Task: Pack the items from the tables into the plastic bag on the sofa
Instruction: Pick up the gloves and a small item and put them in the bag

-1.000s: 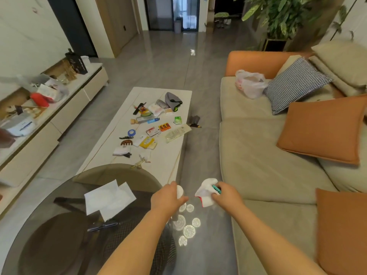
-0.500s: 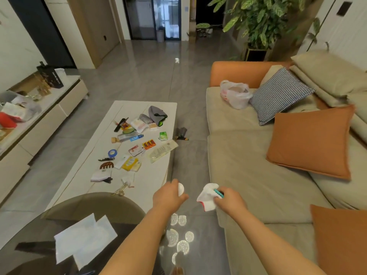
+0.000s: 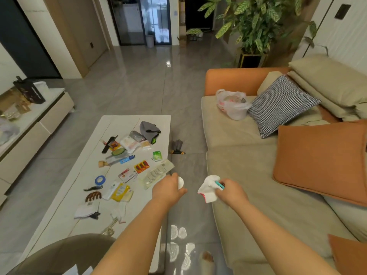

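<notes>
My left hand (image 3: 167,190) grips a small white round item (image 3: 180,182) above the floor gap between table and sofa. My right hand (image 3: 230,190) holds a white cloth with red trim (image 3: 208,187) together with a small teal item (image 3: 219,184). The white plastic bag (image 3: 232,104) sits far ahead on the beige sofa (image 3: 238,175), beside a checked cushion. Several small items lie on the white coffee table (image 3: 119,124): a grey pouch (image 3: 148,131), a blue tape roll (image 3: 99,180), a brown hair claw (image 3: 93,196), packets and keys.
Orange cushions (image 3: 321,161) and a checked cushion (image 3: 282,104) line the sofa back. A dark glove (image 3: 176,146) lies on the floor between table and sofa. A round glass table edge (image 3: 65,253) is at the bottom left. A low cabinet (image 3: 29,124) runs along the left; a plant (image 3: 250,22) stands behind the sofa.
The view has moved forward past the round glass table, towards the sofa and bag. Both hands keep the same items and stay in front of me.
</notes>
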### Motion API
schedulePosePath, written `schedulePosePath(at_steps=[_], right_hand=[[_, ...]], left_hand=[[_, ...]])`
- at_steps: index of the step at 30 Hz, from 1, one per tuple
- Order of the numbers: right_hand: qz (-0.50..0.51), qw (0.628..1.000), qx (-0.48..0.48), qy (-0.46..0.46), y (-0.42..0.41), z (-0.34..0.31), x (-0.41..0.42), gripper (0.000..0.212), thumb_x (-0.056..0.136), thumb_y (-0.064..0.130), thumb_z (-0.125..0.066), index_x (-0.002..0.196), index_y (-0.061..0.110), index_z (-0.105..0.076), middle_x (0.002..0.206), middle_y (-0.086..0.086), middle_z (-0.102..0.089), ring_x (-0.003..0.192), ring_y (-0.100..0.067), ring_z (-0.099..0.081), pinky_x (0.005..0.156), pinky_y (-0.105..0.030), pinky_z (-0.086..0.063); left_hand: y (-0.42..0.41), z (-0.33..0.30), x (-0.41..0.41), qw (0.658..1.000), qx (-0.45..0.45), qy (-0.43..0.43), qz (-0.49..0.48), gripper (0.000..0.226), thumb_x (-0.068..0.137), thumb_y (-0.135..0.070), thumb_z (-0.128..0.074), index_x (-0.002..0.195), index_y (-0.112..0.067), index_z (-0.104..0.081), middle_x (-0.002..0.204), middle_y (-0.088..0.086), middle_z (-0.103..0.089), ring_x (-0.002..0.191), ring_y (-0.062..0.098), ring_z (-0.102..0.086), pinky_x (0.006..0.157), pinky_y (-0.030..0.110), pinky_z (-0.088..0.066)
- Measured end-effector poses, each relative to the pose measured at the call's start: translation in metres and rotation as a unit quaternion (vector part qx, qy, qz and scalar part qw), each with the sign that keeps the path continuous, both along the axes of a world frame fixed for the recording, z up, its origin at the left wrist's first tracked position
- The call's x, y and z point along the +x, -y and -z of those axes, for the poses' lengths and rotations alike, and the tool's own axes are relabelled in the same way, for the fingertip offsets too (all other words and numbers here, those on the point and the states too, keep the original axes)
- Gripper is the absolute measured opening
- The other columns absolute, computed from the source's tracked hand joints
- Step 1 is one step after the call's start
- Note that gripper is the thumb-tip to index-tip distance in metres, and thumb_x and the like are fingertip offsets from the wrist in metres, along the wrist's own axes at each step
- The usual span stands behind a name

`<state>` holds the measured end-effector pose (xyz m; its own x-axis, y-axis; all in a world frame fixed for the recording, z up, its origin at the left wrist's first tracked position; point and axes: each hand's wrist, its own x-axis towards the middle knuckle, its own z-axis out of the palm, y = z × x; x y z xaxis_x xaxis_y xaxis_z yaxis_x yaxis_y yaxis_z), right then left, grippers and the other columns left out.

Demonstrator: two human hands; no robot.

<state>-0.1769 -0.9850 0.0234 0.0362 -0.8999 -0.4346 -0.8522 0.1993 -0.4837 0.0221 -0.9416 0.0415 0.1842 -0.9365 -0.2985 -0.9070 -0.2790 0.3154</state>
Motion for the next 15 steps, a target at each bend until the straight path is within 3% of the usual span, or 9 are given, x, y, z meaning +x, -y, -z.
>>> schedulePosePath(at_steps=[6, 15], right_hand=[[0.004, 0.999, 0.014, 0.042, 0.061, -0.002, 0.007, 0.03, 0.079, 0.017, -0.052, 0.105, 0.024, -0.065, 0.096, -0.004, -0.069, 0.091, -0.026, -0.066, 0.071, -0.029, -0.048], [0.007, 0.998, 0.031, 0.053, 0.154, 0.002, 0.006, 0.019, 0.08, 0.012, -0.052, 0.091, 0.022, -0.063, 0.066, 0.002, -0.062, 0.069, -0.021, -0.06, 0.057, -0.023, -0.041]], left_hand=[[0.059, -0.005, -0.004, 1.0, 0.001, -0.003, -0.004, 0.049, 0.086, -0.046, -0.058, 0.123, -0.016, -0.047, 0.121, 0.008, -0.058, 0.108, 0.027, -0.059, 0.085, 0.039, -0.052], [0.155, -0.005, -0.007, 0.998, 0.02, -0.053, -0.036, 0.046, 0.086, -0.041, -0.061, 0.119, -0.014, -0.043, 0.119, 0.009, -0.058, 0.106, 0.028, -0.059, 0.085, 0.038, -0.05]])
